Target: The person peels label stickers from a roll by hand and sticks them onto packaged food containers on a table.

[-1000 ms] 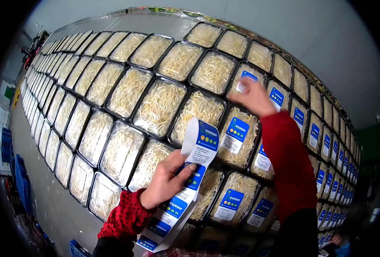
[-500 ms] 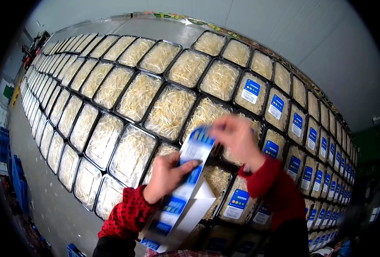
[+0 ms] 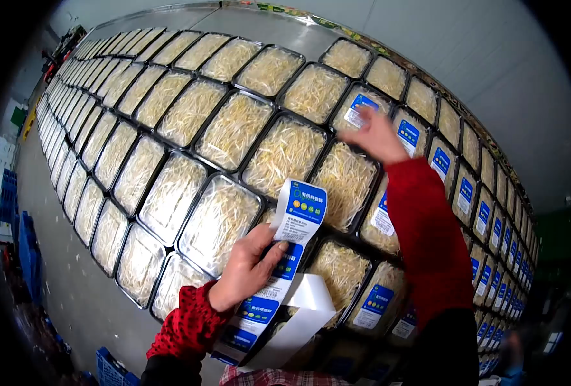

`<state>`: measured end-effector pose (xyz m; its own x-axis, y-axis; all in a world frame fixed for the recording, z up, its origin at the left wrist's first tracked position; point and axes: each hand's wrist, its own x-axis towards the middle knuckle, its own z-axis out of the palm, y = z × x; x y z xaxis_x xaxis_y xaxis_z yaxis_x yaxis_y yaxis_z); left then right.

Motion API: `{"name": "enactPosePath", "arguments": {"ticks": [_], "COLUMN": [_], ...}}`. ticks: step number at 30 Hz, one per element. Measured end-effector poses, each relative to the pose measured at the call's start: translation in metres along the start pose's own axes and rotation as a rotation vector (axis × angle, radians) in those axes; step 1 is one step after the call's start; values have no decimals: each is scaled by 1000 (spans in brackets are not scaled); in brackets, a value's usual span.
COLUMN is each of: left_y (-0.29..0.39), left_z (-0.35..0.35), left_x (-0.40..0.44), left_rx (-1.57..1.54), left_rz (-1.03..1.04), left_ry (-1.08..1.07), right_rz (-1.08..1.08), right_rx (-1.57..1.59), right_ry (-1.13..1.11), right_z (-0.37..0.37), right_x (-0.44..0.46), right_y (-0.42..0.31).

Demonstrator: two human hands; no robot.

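My left hand (image 3: pixel 250 264) is closed on a strip of blue-and-white labels (image 3: pixel 292 225), thumb pressed on its printed face. The strip's upper end stands free with a whole printed label, and its white backing (image 3: pixel 311 309) loops below. My right hand (image 3: pixel 377 136) reaches up over the trays, thumb and fingers apart. Its fingertips are at the lower edge of a label (image 3: pixel 363 106) on a tray of bean sprouts (image 3: pixel 346 121); whether they touch it I cannot tell. Just under this hand is an unlabelled tray of bean sprouts (image 3: pixel 343 183).
Black trays of sprouts (image 3: pixel 227 199) stand in close rows, unlabelled on the left, many labelled (image 3: pixel 466 196) on the right. Grey floor (image 3: pixel 86 302) and blue plastic pallets (image 3: pixel 112 370) lie at left. A pale wall (image 3: pixel 466 51) rises behind.
My right hand has moved from the strip's top up to a farther tray. That tray, bare before, now shows a label. My left hand keeps the strip; the view has shifted slightly.
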<state>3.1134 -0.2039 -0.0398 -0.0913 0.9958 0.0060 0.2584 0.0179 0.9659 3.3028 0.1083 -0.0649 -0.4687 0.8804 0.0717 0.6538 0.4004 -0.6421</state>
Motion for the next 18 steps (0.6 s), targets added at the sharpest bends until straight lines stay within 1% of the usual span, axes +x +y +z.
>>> {"name": "enactPosePath", "arguments": {"ticks": [1,2,3,4,5,6,8,10,11,12,14,15,16,17,18], "left_y": [0,2,2,-2,-9,-3,10,13,13,15,18,3,4,7,10], "left_z": [0,0,1,3,6,4,2,0,6,8,11,18,13,15,16], "left_x": [-3,-5,-7,-10,-14,-15,-16,-22,-25,-31,-52,-65,-75,-81,-86], "left_rx": [-5,-13,-16,-13,169,288,538,160,145,144,5,-53,34,-41,-118], "left_rz": [-8,-28,-43,-40,129,233,431,121,147,149,-342,-256,-356,-374,-389], "left_ry": [8,-5,-20,-23,69,103,213,-137,-55,-52,-28,48,4,37,75], "right_rz": [112,66,84,73,161,192,162,74,125,123,59,161,82,18,14], "right_rx": [371,583,541,743,879,802,816,828,838,835,584,654,613,479,477], "right_ry": [-422,-586,-624,-586,-503,-492,-544,-484,-471,-472,-390,-338,-154,-45,21], "right_z": [-12,-4,0,13,18,19,21,29,23,18,5,-9,-19,-22,-12], "right_x": [-39,-72,-104,-128,-149,-163,-190,-209,-211,-211,-203,-185,-163,-137,-113], "right_y": [-50,-58,-77,-77,-82,-87,-94,-97,-105,-108,-110,-110,-102,-82,-53]}}
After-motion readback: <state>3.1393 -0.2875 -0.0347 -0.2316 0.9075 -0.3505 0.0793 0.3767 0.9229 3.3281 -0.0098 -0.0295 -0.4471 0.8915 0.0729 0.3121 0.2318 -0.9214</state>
